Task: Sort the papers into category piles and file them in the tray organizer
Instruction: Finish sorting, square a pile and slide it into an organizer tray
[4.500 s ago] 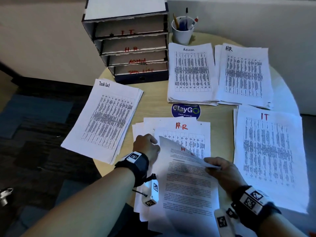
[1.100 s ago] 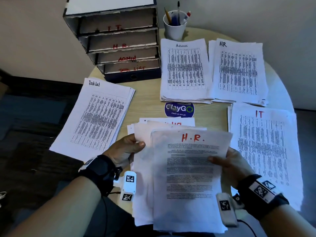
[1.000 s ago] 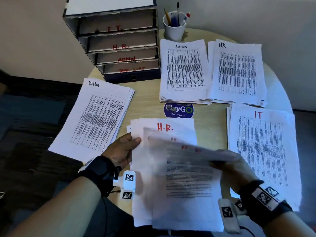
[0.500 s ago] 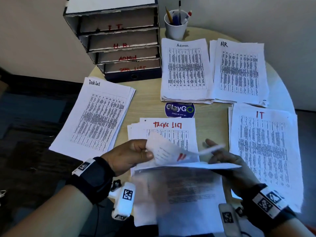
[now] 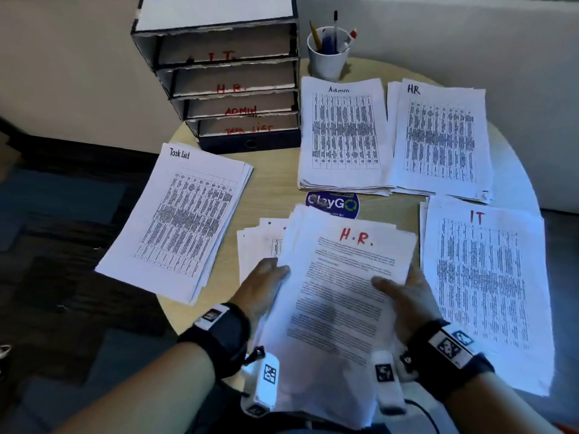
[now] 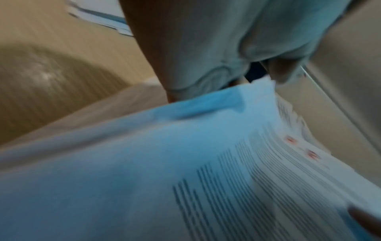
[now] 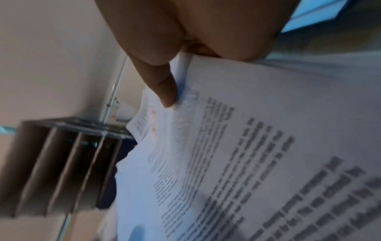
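A: What are the hands on?

B: A loose sheaf of papers (image 5: 338, 296), top sheet headed "H.R." in red, lifted off the worktop (image 5: 272, 183) and held between both hands. The left hand (image 5: 261, 289) has its edge, fingers out of sight beneath; the right hand (image 5: 407, 296) lays its thumb on the printed face with the fingers curled under. The right wrist view shows that thumb pressing the fanned margin.

A: How will it handle?

B: Light and floppy, I'd judge. The sheets are unbound, their edges stepped, so they could slide apart or sag if held by one corner. Best held at the two long edges, about mid-length, thumbs on top, then tapped square.

A: And underneath?

B: A few more unsorted sheets (image 5: 260, 245) just beyond the left hand, lying flat.

A: Where should it go?

B: Beyond the right hand, well apart, lies the HR pile (image 5: 438, 136), with the Admin pile (image 5: 344, 133) beside it. The IT pile (image 5: 482, 286) is just beside the right hand; the Task List pile (image 5: 185, 220) is out past the left. Farthest ahead stands the tray organizer (image 5: 225, 76), slots lettered I.T., H.R., ADMIN and Task List, and a cup of pens (image 5: 329, 54).
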The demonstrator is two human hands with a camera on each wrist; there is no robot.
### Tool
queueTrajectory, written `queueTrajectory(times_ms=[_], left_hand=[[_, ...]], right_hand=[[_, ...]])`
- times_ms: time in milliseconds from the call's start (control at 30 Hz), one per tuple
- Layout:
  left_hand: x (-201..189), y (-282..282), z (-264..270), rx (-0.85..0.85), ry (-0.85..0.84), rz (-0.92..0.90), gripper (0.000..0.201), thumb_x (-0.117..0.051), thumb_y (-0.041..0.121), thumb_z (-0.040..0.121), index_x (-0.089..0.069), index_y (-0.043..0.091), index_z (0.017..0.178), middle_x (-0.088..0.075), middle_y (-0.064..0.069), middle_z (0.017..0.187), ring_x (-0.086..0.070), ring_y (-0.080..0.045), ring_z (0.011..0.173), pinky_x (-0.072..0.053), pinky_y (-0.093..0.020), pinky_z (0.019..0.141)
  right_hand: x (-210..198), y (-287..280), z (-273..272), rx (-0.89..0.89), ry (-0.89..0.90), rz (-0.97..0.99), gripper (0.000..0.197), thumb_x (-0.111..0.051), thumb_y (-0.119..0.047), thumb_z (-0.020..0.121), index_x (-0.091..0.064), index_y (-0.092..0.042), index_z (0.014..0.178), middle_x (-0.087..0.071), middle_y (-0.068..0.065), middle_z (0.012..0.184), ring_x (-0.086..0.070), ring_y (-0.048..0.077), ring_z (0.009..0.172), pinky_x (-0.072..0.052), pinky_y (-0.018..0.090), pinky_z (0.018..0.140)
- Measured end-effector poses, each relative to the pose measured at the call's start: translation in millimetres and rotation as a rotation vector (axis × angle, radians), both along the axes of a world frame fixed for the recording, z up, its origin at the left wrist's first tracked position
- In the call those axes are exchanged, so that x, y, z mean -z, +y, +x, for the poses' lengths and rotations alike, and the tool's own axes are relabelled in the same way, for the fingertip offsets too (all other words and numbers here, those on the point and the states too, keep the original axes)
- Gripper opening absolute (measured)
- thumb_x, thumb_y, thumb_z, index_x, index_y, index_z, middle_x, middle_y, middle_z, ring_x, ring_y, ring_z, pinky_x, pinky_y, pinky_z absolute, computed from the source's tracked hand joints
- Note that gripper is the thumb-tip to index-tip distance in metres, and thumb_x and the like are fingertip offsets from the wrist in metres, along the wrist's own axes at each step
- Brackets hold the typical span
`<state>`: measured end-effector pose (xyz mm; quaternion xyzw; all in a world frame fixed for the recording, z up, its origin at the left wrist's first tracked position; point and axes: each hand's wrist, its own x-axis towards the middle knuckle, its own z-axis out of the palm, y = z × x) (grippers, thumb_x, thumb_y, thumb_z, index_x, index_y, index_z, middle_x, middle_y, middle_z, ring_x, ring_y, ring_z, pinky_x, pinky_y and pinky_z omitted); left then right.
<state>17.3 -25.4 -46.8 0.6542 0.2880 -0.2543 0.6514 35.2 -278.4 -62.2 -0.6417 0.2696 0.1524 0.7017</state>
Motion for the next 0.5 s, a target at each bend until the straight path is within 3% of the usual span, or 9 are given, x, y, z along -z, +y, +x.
queueTrajectory(times_ms=[100,167,267,333,400,433,500], left_hand=[[11,-7,1,0.158,-0.005,0.275,0.023,-0.055,0.021,0.093,-0.053,0.016,0.115,-0.06,-0.007,0.106,-0.053,-0.022,0.086,-0.038,-0.031,0.074],[10,-8,0,0.205,-0.001,0.337,0.028,-0.051,0.016,0.094,-0.049,0.014,0.122,-0.059,-0.007,0.109,-0.053,-0.023,0.089,-0.041,-0.03,0.076],[-3,-8,-4,0.368,-0.015,0.397,0.042,-0.045,0.013,0.094,-0.042,0.017,0.136,-0.054,-0.006,0.137,-0.053,-0.026,0.113,-0.044,-0.034,0.096],[-22,-12,-5,0.421,-0.093,0.525,0.034,-0.04,0.013,0.097,-0.042,0.013,0.131,-0.053,-0.011,0.138,-0.054,-0.03,0.116,-0.044,-0.032,0.091],[-56,-17,0,0.47,-0.263,0.755,0.013,-0.038,0.016,0.099,-0.043,0.014,0.111,-0.06,-0.013,0.115,-0.058,-0.035,0.105,-0.038,-0.03,0.073],[-76,-19,3,0.512,-0.374,0.872,0.01,-0.039,0.016,0.099,-0.045,0.016,0.107,-0.059,-0.01,0.107,-0.058,-0.036,0.102,-0.035,-0.031,0.07],[-111,-27,7,0.628,-0.606,1.077,0.021,-0.042,0.013,0.094,-0.05,0.018,0.112,-0.059,-0.007,0.106,-0.059,-0.034,0.099,-0.037,-0.035,0.07]], right_hand=[[13,13,5,-0.091,0.1,-0.157,0.05,-0.075,0.0,0.054,-0.067,-0.014,0.101,-0.076,0.006,0.096,-0.072,0.03,0.089,-0.055,0.056,0.086],[7,18,7,-0.099,0.101,-0.168,0.046,-0.073,0.005,0.06,-0.067,-0.016,0.101,-0.076,0.004,0.096,-0.072,0.029,0.09,-0.056,0.053,0.086],[-14,22,8,-0.094,0.025,-0.153,0.039,-0.071,0.009,0.071,-0.063,-0.016,0.099,-0.074,0.01,0.104,-0.071,0.028,0.092,-0.055,0.042,0.084],[-38,19,9,-0.128,-0.021,-0.421,0.048,-0.078,-0.004,0.073,-0.058,-0.02,0.113,-0.067,0.009,0.118,-0.065,0.023,0.1,-0.049,0.033,0.09],[-70,17,8,-0.176,-0.259,-0.752,0.077,-0.083,-0.018,0.072,-0.044,-0.018,0.138,-0.05,0.011,0.137,-0.052,0.024,0.12,-0.039,0.03,0.102],[-89,18,8,-0.22,-0.509,-0.87,0.079,-0.083,-0.02,0.073,-0.041,-0.016,0.14,-0.045,0.012,0.14,-0.046,0.027,0.127,-0.036,0.034,0.107],[-125,26,5,-0.422,-0.988,-1.092,0.064,-0.075,-0.023,0.075,-0.05,-0.013,0.134,-0.053,0.014,0.135,-0.047,0.033,0.13,-0.036,0.049,0.109]])
